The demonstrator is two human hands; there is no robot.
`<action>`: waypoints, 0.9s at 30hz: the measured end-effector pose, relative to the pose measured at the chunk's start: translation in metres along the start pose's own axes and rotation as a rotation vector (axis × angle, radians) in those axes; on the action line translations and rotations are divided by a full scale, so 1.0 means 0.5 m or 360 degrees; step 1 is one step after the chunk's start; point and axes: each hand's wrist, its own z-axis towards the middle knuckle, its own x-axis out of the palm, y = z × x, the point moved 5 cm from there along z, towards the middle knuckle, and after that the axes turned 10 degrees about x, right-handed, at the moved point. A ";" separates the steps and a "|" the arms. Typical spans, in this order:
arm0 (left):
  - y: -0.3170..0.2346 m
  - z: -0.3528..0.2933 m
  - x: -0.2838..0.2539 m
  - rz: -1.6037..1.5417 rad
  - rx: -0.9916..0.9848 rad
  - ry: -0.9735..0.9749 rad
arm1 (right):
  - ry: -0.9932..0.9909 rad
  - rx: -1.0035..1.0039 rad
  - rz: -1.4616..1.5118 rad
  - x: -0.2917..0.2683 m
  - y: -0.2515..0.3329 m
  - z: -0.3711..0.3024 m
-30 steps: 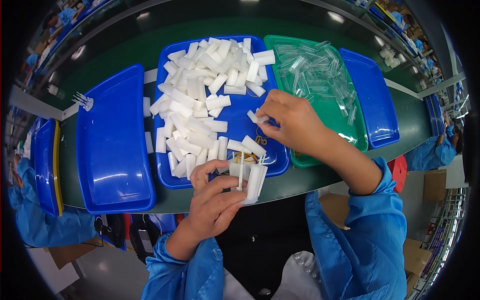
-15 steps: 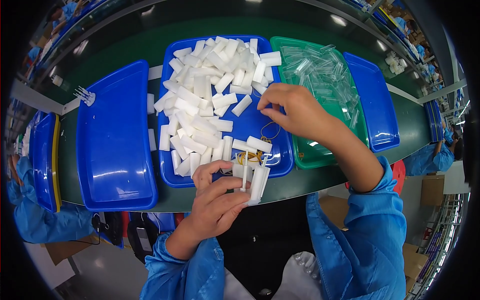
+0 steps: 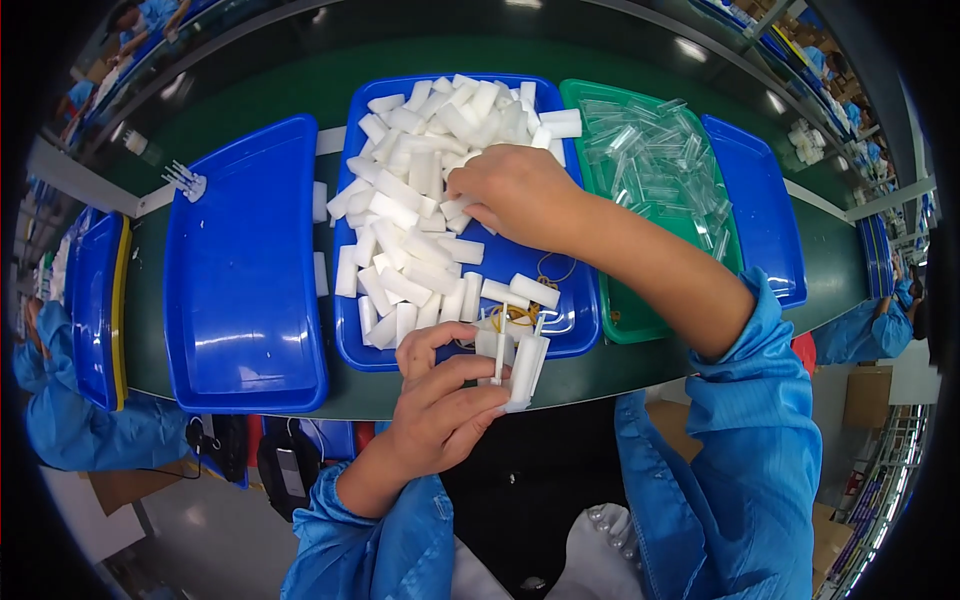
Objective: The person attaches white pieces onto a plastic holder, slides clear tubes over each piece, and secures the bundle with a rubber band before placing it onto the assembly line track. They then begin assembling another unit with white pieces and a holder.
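The left hand (image 3: 440, 415) is low in the middle of the frame, just under the near rim of the middle blue tray (image 3: 575, 335). Its fingers are pinching a small bunch of white blocks (image 3: 520, 365). The bunch stands almost upright and two thin white sticks (image 3: 500, 340) poke up out of it.

The right hand (image 3: 515, 190) reaches up to the middle of the frame, into the big pile of white blocks (image 3: 410, 210) in that tray. Its fingers are bent down onto the pile. The fingertips are hidden, so it cannot be told if they pinch a block or only touch one.

Some yellow rubber bands (image 3: 550, 268) lie on the bare tray floor, close to the held bunch.

The blocks look like foam. They are likely very light and a bit soft, so a gentle pinch should do. A hard squeeze could dent them. A good place to hold one is probably on its two long flat sides, near the middle. The bunch is loose, so blocks may slip out if the fingers let go a little. The sticks look thin and may bend.

To the left sits an empty blue tray (image 3: 240, 270). To the right is a green tray (image 3: 625, 310) full of clear plastic bits (image 3: 660, 160), and past it another blue tray (image 3: 760, 210). All of them rest on a dark green belt (image 3: 250, 100). At the left edge of the frame, a person in a blue sleeve (image 3: 70, 425) works nearby.
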 end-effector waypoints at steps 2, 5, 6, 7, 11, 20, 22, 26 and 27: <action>0.001 0.000 0.001 -0.0007 0.0000 -0.0004 | 0.0015 0.0008 0.0015 0.000 -0.003 -0.002; 0.002 0.002 0.004 -0.0018 0.0005 -0.0001 | 0.0097 0.0040 0.0199 0.002 -0.008 -0.007; 0.002 0.003 0.005 -0.0023 0.0004 0.0000 | 0.0154 0.0112 0.0209 0.001 -0.008 -0.009; 0.002 0.003 0.006 -0.0030 0.0003 0.0003 | 0.0211 0.0185 0.0220 0.001 -0.010 -0.013; 0.001 0.007 0.005 -0.0016 0.0007 0.0007 | 0.0189 0.0214 0.0351 -0.012 -0.021 -0.038; -0.014 0.018 0.010 0.0232 0.0049 0.0091 | 0.0077 0.0505 0.1066 -0.097 0.005 -0.108; -0.019 0.020 0.013 0.0382 0.0050 0.0132 | 0.0295 0.0776 0.1517 -0.098 0.013 -0.124; -0.027 0.029 0.020 0.0477 0.0083 0.0157 | 0.0283 0.0849 0.1394 -0.104 0.018 -0.147; -0.029 0.029 0.022 0.0510 0.0099 0.0158 | 0.0275 0.0854 0.1396 -0.105 0.023 -0.151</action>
